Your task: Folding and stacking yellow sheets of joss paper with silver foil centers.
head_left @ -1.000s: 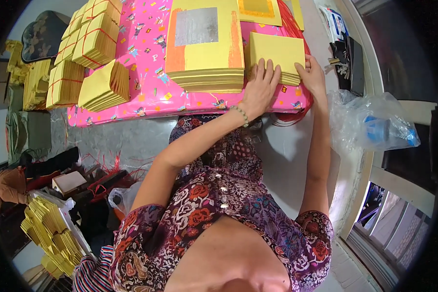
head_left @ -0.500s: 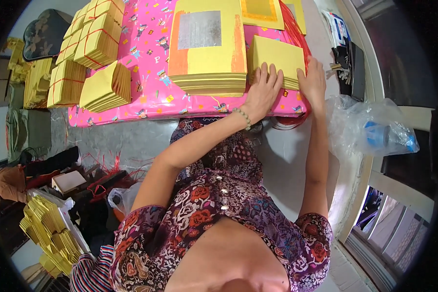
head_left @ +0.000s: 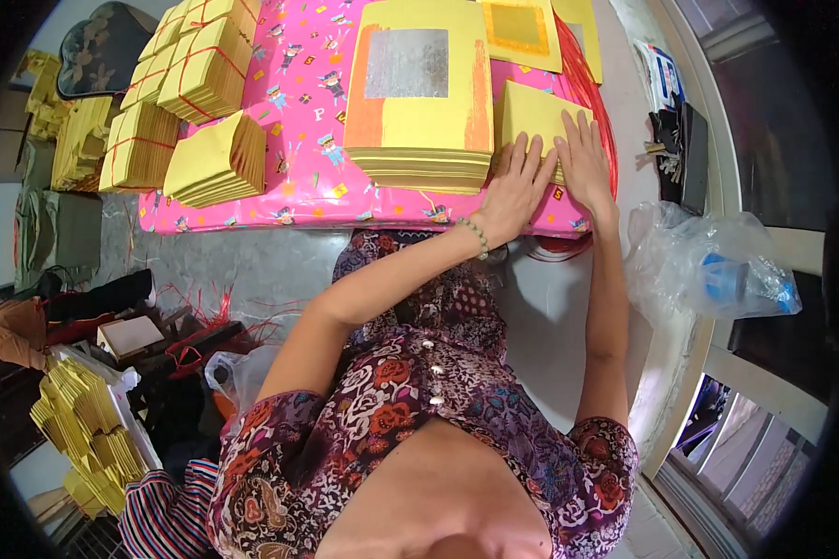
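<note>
- Two bare hands rest on the small yellow paper stack (head_left: 531, 110), which lies on the pink cover (head_left: 298, 200), just right of the large yellow stack (head_left: 418, 130).
- Left hand (head_left: 515, 198): open, palm down, fingers extended over the stack's near edge.
- Right hand (head_left: 585, 172): open, fingers laid flat across the stack's right side.
- Writing: the cover carries printed cartoon figures and a pale letter-like mark; the blue-and-white packet (head_left: 662, 74) at right bears print too small to read.
- Large stack's top sheet shows a silver rectangle (head_left: 407, 63) between orange bands.
- Change against half a second ago: right hand shifts from the stack's right edge onto its top; left hand stays at the near edge.
- Red strings (head_left: 600, 107) run along the stack's right; string-tied yellow bundles (head_left: 200, 79) stand at the cover's left.
</note>
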The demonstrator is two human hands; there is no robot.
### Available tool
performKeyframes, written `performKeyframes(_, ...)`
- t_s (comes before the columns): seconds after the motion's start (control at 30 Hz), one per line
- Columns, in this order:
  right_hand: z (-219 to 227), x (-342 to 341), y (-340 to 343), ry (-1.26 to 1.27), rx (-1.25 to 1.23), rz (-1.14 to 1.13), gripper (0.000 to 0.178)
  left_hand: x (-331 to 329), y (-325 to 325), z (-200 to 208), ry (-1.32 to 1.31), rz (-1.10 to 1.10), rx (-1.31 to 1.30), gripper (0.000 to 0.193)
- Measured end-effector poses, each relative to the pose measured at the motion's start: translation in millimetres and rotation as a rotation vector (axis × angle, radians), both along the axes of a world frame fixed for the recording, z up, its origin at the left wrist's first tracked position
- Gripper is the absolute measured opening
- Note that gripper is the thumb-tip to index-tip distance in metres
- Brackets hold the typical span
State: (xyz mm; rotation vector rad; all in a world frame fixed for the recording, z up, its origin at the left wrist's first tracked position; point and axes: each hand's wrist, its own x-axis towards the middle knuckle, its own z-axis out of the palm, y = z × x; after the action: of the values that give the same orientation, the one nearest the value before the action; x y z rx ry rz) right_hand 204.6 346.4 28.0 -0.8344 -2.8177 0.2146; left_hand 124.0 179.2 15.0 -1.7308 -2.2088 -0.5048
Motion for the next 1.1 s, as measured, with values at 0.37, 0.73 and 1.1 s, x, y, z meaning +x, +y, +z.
performKeyframes(0.37,70.9,-17.9,-8.4,0.189,0.013,0.087,0.039,-15.6,-57.7,79.9,-0.444,-0.386,0.127,0.045)
performKeyframes(0.73,120.6,-38.4,-92.3,0.392,-0.190,0.576,0.036,-97.9,-119.6,111.3,-0.283,-0.090,0.406,0.031)
performKeyframes(1.1,119.5,-48.6,-93.2,0.390,-0.238,0.573,0.015,-121.9,-117.3,98.8,-0.358,-0.086,0.314,0.025)
